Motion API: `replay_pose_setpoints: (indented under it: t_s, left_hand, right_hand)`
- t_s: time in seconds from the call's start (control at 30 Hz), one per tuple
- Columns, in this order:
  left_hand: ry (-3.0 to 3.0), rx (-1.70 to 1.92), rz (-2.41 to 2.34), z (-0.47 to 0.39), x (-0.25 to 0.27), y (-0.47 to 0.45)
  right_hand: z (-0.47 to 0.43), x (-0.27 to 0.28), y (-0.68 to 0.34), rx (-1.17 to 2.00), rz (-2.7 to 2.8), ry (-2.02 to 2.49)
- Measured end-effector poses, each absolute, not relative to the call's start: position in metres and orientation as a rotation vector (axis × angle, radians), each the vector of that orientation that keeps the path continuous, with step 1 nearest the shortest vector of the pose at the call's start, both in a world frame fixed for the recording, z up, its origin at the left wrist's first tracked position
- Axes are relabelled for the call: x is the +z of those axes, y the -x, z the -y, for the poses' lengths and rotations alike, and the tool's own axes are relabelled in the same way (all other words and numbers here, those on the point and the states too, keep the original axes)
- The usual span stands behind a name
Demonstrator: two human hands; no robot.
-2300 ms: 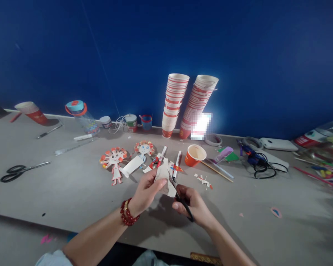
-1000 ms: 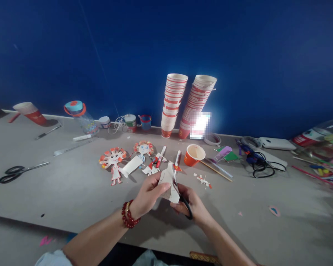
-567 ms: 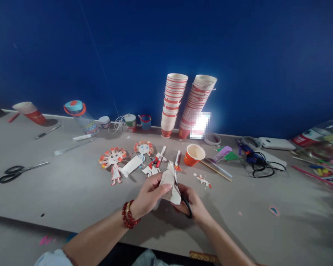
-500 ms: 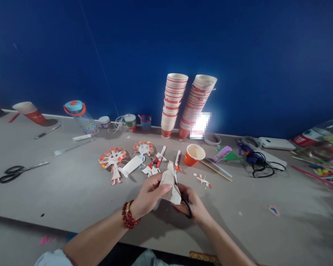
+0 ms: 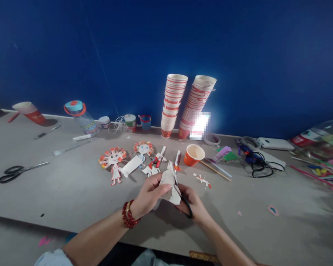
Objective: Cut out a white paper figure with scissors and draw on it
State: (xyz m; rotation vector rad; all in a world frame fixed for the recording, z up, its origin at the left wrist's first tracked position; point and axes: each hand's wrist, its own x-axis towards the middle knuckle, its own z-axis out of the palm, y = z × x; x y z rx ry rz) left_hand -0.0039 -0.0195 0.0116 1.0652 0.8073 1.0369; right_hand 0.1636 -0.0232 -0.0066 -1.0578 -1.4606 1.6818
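Observation:
Between thumb and fingers, my left hand (image 5: 150,193) pinches a white piece of paper (image 5: 169,190) with faint drawn lines. My right hand (image 5: 192,203) is closed round black-handled scissors (image 5: 188,207); their blades are mostly hidden behind the paper at its right edge. Beyond my hands lie white and red paper scraps (image 5: 152,170), a red marker (image 5: 161,156) and a second marker (image 5: 177,159). An orange paper cup (image 5: 193,155) stands just past my right hand. Two paper dolls with orange curled hair, one in front (image 5: 115,164) and one behind (image 5: 143,150), lie to the left.
Two tall stacks of paper cups, left (image 5: 173,105) and right (image 5: 197,105), stand against the blue wall. Another pair of scissors (image 5: 19,171) lies far left. A glue gun (image 5: 252,157) with its cord rests at the right. A wooden stick (image 5: 216,171) lies beyond the scraps.
Both hands keep their hold on the paper and the scissors, with hardly any movement. The view has shifted very slightly.

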Motion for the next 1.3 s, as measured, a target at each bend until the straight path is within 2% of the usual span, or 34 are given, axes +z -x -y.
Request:
replay_pose_setpoints:
  t_s: [0.6,0.83,1.3]
  left_hand:
    - [-1.073,1.057,-0.804,0.019,0.011,0.006]
    - [-0.961,1.207,-0.869,0.016,0.005,0.006]
    - [-0.678,1.472,-0.880,0.011,0.004,0.006]
  right_hand:
    - [0.023,-0.007,-0.166,1.635,1.509,1.071]
    - [0.023,-0.003,-0.174,1.712,1.546,0.863]
    - [0.024,0.001,-0.183,1.811,1.628,0.879]
